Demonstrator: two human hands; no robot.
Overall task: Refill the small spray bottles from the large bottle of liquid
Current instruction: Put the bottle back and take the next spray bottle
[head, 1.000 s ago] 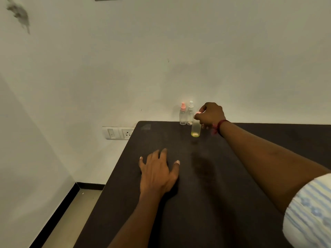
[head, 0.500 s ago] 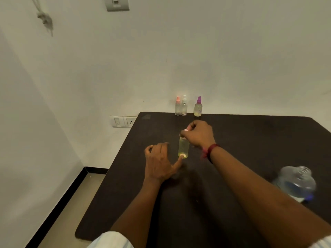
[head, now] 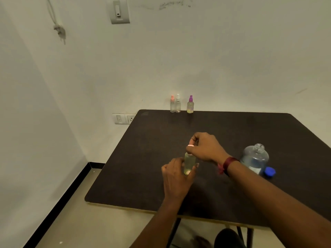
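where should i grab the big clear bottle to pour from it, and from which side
Grip the large clear bottle around its wide rounded body, below the shoulder, coming from its right, where the dark table is bare. It stands upright with its narrow neck open, the blue cap lying beside its base. The neck looks too slim for a steady pour, and the right hand is busy on its left.

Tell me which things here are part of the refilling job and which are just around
Job: held spray bottle, left hand, right hand, large bottle, blue cap, three small sprayers by wall.
Around: wall sockets, switch plate.
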